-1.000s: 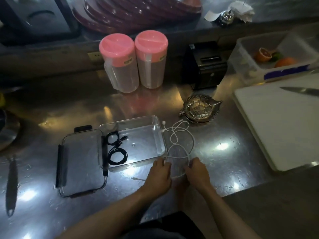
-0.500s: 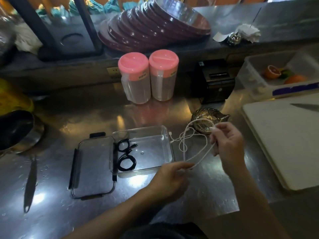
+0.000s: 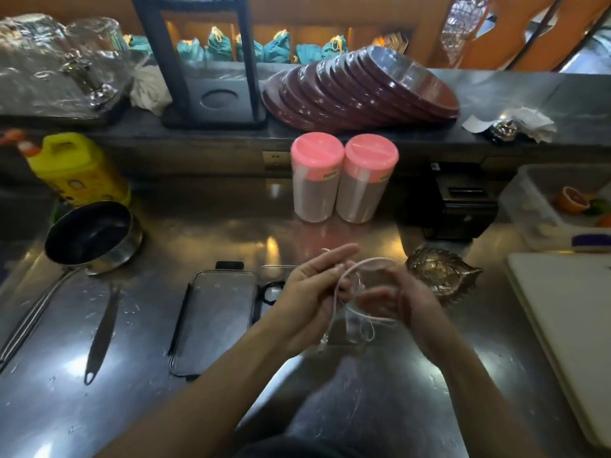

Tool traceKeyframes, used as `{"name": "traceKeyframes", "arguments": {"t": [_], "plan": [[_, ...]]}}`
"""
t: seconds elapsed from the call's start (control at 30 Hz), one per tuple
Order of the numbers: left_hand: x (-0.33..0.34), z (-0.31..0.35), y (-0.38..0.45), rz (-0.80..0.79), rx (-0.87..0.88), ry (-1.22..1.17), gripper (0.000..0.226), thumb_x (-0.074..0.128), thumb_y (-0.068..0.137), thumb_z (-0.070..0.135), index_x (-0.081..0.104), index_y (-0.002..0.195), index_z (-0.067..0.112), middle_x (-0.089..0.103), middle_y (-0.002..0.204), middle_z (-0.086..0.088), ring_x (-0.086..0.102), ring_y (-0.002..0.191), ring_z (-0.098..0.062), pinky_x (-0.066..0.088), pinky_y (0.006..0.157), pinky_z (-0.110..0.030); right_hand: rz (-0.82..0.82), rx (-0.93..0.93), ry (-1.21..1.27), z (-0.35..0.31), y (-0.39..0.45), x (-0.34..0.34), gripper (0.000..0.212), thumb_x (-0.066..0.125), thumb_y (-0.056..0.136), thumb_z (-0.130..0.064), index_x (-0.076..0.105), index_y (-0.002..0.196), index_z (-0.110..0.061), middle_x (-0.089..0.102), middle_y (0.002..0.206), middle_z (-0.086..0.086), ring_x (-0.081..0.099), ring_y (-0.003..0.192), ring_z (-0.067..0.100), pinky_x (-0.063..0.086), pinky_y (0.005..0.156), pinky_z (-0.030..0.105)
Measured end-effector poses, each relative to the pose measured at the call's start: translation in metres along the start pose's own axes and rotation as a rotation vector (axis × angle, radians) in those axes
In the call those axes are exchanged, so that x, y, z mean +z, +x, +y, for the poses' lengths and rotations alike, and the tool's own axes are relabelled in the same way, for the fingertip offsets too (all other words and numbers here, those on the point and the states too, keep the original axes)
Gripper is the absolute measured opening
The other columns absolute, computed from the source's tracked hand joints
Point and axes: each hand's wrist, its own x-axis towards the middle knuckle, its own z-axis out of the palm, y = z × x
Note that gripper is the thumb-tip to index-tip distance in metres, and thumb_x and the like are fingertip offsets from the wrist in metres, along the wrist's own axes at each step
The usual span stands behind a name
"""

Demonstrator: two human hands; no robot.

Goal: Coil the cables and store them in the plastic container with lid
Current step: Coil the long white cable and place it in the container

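Both hands are raised above the steel counter and hold a white cable (image 3: 365,262) between them. My left hand (image 3: 310,294) has the cable running down along its fingers, with the index finger stretched out. My right hand (image 3: 408,305), blurred, curls round loops of the cable, and a loose end hangs below (image 3: 370,332). The clear plastic container (image 3: 273,268) lies mostly hidden behind my left hand. A black coiled cable (image 3: 271,287) shows at its left end. The container's lid (image 3: 221,312) lies flat beside it on the left.
Two pink-lidded jars (image 3: 344,180) stand behind. A metal leaf-shaped dish (image 3: 441,271) sits right of my hands, with a white cutting board (image 3: 568,312) beyond it. A saucepan (image 3: 91,236) and a yellow bottle (image 3: 76,170) are at the left. A black box (image 3: 463,206) stands at the back right.
Both hands lifted the white cable off the counter and came closer together in front of the container. The view tilted up, showing more of the back shelf.
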Motion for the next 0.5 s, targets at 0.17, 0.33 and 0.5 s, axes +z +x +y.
{"name": "traceKeyframes", "arguments": {"t": [0.17,0.33,0.5], "plan": [[-0.010,0.024,0.000,0.063,0.097,-0.138,0.035,0.052,0.088,-0.004,0.068,0.120,-0.001,0.065,0.082,-0.004,0.051,0.058,-0.007,0.043,0.052,-0.018,-0.180,-0.024,-0.146,0.020,-0.036,-0.006,0.017,0.065,0.094,-0.021,0.077,0.099,-0.009,0.063,0.065,0.001,0.058,0.056,0.016,0.049,0.056,0.022],[-0.022,0.069,0.001,0.084,0.242,-0.163,0.043,0.048,0.087,0.001,0.062,0.127,0.002,0.060,0.083,-0.001,0.043,0.057,-0.003,0.036,0.050,-0.015,0.069,-0.156,-0.284,0.011,-0.043,-0.037,0.010,0.074,0.079,-0.015,0.071,0.070,-0.012,0.050,0.056,0.003,0.043,0.052,0.015,0.037,0.047,0.017],[-0.032,0.100,0.005,0.145,0.298,-0.200,0.037,0.049,0.085,0.003,0.067,0.118,0.002,0.059,0.078,0.001,0.039,0.055,-0.003,0.033,0.048,-0.014,0.244,-0.150,-0.203,-0.002,-0.049,-0.060,0.041,0.089,0.069,-0.038,0.069,0.078,-0.003,0.040,0.052,0.004,0.035,0.041,0.014,0.036,0.040,0.024]]}}
